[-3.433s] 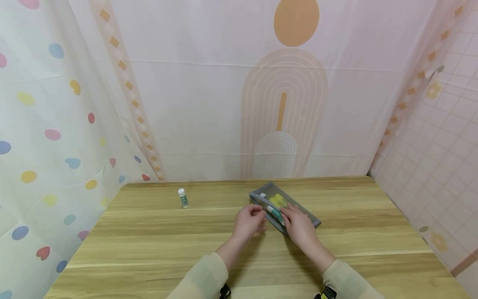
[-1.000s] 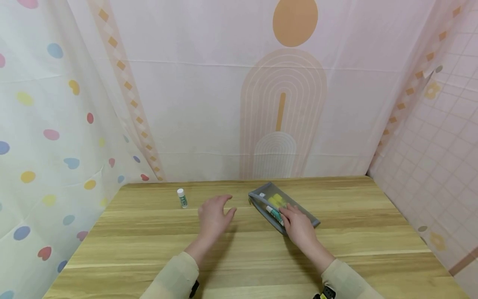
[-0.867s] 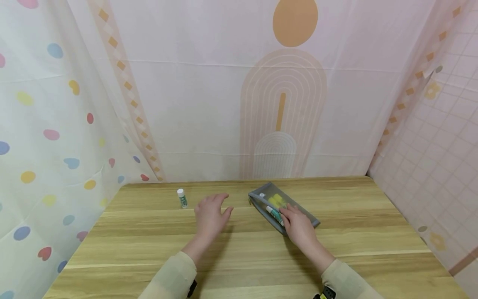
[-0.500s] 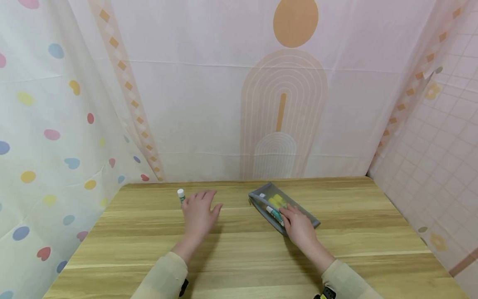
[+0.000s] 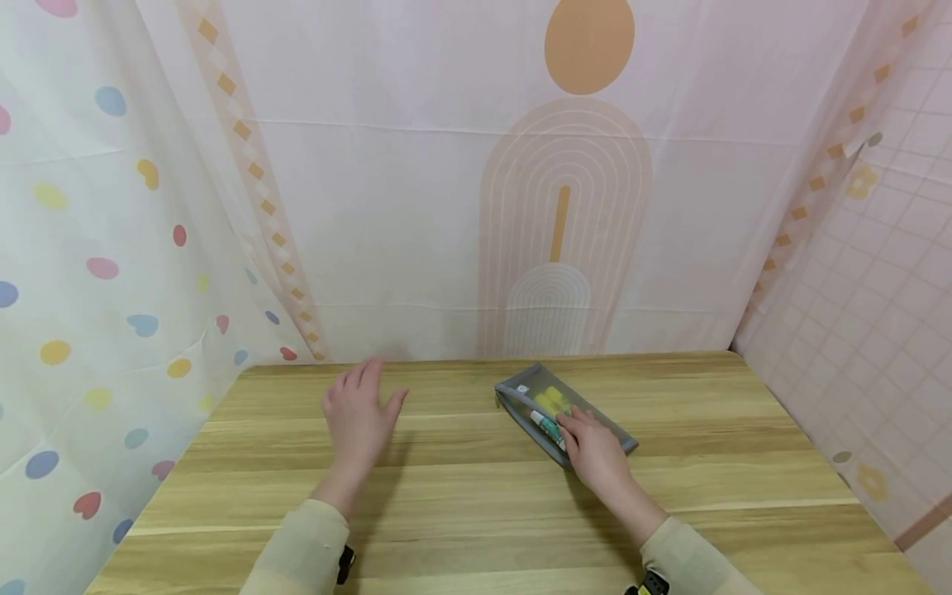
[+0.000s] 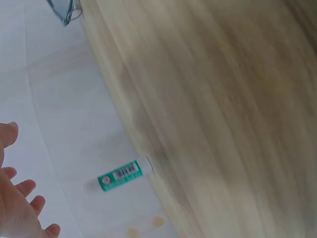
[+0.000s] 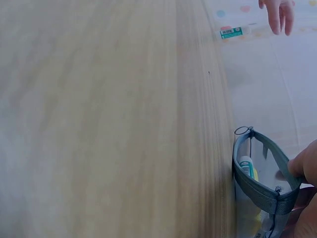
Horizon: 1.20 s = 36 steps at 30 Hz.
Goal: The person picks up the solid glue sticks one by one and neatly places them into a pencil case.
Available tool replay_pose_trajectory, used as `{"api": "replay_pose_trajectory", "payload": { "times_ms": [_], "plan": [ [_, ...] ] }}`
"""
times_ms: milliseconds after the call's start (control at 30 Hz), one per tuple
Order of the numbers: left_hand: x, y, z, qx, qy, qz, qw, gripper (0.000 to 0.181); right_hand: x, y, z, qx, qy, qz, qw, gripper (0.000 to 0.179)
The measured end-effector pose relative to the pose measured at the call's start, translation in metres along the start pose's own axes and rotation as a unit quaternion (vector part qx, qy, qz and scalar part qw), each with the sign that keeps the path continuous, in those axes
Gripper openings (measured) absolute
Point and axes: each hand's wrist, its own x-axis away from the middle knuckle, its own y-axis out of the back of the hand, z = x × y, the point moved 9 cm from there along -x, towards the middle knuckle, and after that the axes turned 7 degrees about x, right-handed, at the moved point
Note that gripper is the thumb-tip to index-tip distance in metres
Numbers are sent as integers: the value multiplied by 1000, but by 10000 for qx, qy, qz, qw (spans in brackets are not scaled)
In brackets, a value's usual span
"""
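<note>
My left hand (image 5: 360, 417) hovers over the table's left part, fingers spread and holding nothing. A standing glue stick (image 6: 121, 176), green with a white end, shows near its fingers in the left wrist view; in the head view this hand hides it. Over on the right, my right hand (image 5: 598, 450) grips one side of a grey mesh zip pencil case (image 7: 255, 191), thumb and fingers about its rim. The case's zip side gapes open. Inside lie another glue stick (image 5: 546, 428) and something yellow (image 5: 552, 400), whose kind I cannot tell.
The wood-grain table (image 5: 461, 512) ends at a hanging pale curtain (image 5: 402, 248) behind. A dotted curtain (image 5: 104, 330) stands along the left and a checked one (image 5: 878, 289) along the right.
My left hand has left the pencil case's zip end and moved left across the table to the standing glue stick, fingers spreading. The right hand and the case have stayed in place.
</note>
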Motion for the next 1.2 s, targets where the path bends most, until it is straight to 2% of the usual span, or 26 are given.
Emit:
{"api": "replay_pose_trajectory", "payload": {
  "times_ms": [200, 433, 667, 867, 1000, 1200],
  "plan": [
    [-2, 11, 24, 521, 570, -312, 9965, 58, 0, 0, 0, -8, -13, 12, 10000, 22],
    [-3, 16, 48, 989, 1038, -569, 9880, 61, -1, -1, -1, 9, 16, 24, 10000, 22],
    [0, 11, 72, 1755, 1937, -355, 9646, 68, -1, 0, 0, -8, 33, 16, 10000, 22],
    [4, 2, 89, 2139, 2514, -117, 9439, 71, 0, 1, 2, -3, 68, -25, 10000, 22],
    [6, -3, 96, 2314, 2746, -84, 9333, 73, 0, 1, 2, 27, 58, -5, 10000, 22],
    [10, -10, 102, 2424, 2939, 94, 9245, 74, -1, 1, 2, 18, 66, -1, 10000, 21]
  ]
}}
